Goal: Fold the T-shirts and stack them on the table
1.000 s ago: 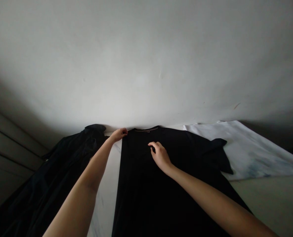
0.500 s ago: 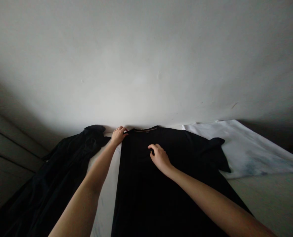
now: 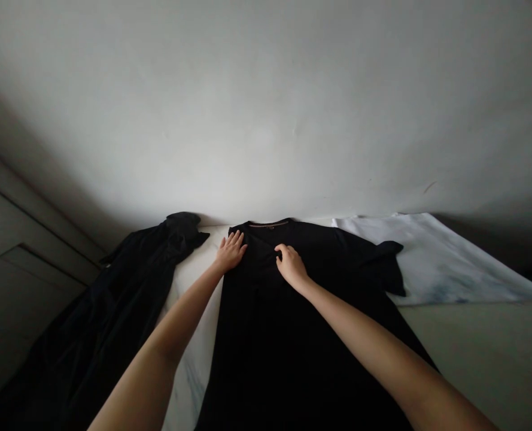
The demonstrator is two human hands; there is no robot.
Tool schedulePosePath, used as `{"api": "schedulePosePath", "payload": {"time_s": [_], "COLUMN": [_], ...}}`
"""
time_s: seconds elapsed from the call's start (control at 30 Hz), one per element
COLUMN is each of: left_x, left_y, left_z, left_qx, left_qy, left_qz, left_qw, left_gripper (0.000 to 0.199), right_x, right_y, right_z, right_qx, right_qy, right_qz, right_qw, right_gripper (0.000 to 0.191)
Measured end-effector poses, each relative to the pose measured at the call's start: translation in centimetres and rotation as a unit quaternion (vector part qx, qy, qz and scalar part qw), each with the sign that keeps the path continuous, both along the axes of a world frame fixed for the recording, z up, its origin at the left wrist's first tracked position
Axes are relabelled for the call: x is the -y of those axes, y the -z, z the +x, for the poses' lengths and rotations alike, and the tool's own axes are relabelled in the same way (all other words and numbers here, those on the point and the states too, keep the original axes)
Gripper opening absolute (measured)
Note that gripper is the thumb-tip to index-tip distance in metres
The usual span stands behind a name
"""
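while my left hand (image 3: 231, 252), fingers spread, rests by one shoulder of the black fabric shirt (image 3: 266, 335) laid beside the pale wall (image 3: 266, 108), my right hand (image 3: 292, 266) curls at its chest; i can't tell if that grip has cloth, but uneven tugging could crease it.
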State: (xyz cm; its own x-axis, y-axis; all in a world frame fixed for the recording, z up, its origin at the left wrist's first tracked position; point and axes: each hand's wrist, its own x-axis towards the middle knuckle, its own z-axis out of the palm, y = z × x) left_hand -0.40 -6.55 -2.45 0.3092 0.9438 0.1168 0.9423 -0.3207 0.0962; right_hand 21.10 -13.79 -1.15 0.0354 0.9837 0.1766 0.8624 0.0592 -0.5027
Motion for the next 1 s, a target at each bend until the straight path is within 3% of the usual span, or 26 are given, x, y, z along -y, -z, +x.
{"api": "schedulePosePath", "payload": {"time_s": [0.17,0.27,0.37,0.47,0.57,0.67,0.83,1.0], "left_x": [2.2,6.2,13.2,22.1,30.3,35.8,38.9,40.5], "left_y": [-2.2,-3.7,-5.4,-6.4,-6.3,-5.3,-4.0,-4.4], "left_z": [0.9,0.9,-0.3,-2.9,-5.2,-5.7,-3.8,-2.2], "left_qx": [0.024,0.051,0.056,0.054,0.066,0.071,0.056,0.065], "left_qy": [-0.031,-0.023,-0.006,-0.001,-0.033,-0.073,-0.148,-0.183], "left_qz": [0.010,0.017,0.025,0.028,0.000,-0.032,-0.011,-0.005], "left_qw": [0.999,0.998,0.998,0.998,0.997,0.994,0.987,0.981], "left_gripper": [0.054,0.046,0.033,0.025,0.023,0.024,0.021,0.019], "right_x": [0.1,1.8,4.7,8.4,11.8,14.3,17.4,20.5], "right_y": [-0.7,-1.7,-3.0,-4.1,-4.4,-4.0,-3.7,-3.5], "right_z": [0.3,0.1,-0.6,-1.6,-2.9,-4.2,-6.1,-7.7], "right_qx": [-0.003,0.024,0.075,0.097,0.126,0.188,0.232,0.240], "right_qy": [0.027,0.046,-0.006,-0.156,-0.323,-0.397,-0.419,-0.452], "right_qz": [-0.004,0.006,0.088,0.131,0.124,0.118,0.134,0.165], "right_qw": [1.000,0.999,0.993,0.974,0.930,0.891,0.867,0.843], "right_gripper": [0.026,0.039,0.046,0.033,0.030,0.035,0.030,0.025]}}
